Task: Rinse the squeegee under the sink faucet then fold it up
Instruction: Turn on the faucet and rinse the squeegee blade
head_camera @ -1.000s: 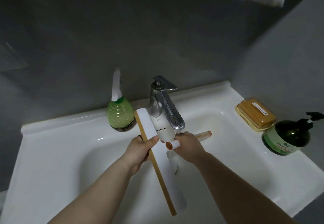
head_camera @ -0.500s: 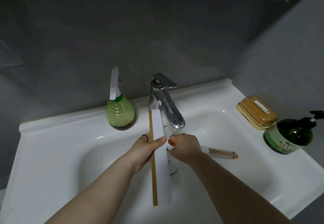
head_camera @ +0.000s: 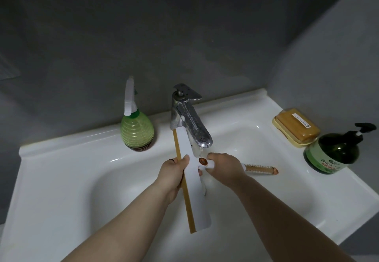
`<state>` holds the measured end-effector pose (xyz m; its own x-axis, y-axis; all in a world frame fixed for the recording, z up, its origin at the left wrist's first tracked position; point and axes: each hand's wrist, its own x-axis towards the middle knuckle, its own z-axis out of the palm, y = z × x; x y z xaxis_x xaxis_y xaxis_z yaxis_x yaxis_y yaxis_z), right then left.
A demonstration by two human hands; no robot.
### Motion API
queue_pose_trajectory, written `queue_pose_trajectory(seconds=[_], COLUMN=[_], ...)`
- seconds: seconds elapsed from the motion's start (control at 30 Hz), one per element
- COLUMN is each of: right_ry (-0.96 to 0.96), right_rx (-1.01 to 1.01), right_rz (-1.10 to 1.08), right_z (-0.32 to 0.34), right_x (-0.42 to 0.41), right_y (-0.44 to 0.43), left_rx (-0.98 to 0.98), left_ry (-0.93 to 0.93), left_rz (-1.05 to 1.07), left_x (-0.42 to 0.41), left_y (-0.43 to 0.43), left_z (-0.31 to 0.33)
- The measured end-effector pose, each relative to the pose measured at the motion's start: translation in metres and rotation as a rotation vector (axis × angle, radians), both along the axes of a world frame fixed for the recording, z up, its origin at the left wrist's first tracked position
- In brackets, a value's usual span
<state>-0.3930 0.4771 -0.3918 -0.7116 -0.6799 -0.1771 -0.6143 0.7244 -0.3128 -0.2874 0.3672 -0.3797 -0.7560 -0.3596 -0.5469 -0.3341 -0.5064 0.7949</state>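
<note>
1. Half a second ago the blade stood about the same; a second ago it slanted from back left to front right. The handle has swung out toward the sink's right edge.
2. I judge rinsing is ending and folding beginning at the hinge.
3. The blade's long axis runs from the faucet toward the sink's front edge, over the basin; the handle points right, roughly square to it.
4. Left hand pinches the blade mid-length; right hand is clenched on the handle beside the hinge.
</note>
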Motion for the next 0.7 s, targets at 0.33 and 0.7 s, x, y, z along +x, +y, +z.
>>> queue_pose_trajectory(seconds=[0.33,0.7], right_ry=[-0.123,0.226], right_rx=[0.005,-0.085], right_rz=[-0.157,0.046], right_z=[0.008,0.004], right_x=[-0.010,0.018], right_y=[0.016,-0.001], left_rx=[0.008,-0.342], left_ry=[-0.058,-0.119], left_rz=[-0.119,-0.156], left_x=[-0.018,0.004], left_y=[0.004,-0.002], left_z=[0.022,0.014])
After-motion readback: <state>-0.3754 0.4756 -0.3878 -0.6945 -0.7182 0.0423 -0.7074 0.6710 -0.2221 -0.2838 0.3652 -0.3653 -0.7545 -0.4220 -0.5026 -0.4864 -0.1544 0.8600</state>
